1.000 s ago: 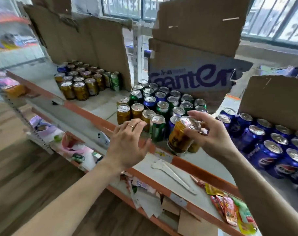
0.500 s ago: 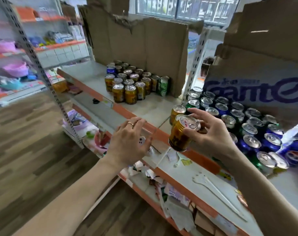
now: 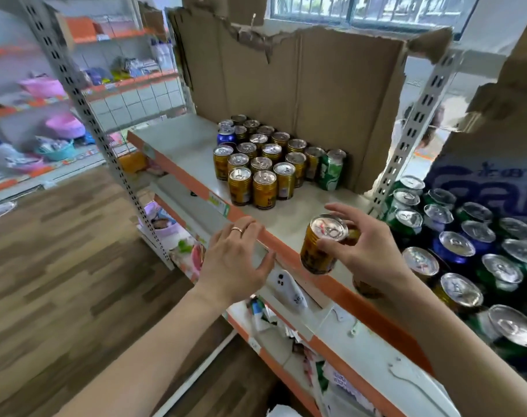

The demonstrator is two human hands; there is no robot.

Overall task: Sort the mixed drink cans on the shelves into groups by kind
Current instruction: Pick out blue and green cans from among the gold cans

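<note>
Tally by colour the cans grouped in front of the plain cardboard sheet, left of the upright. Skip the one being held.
gold cans: 17 (back ones crowd together; could be off by one)
blue can: 1
green can: 1
Total: 19
The held gold can in the right hand is not counted.

Wood-plank floor (image 3: 60, 266), barred window (image 3: 361, 7), white slotted uprights (image 3: 84, 115), torn cardboard backing (image 3: 301, 100).
</note>
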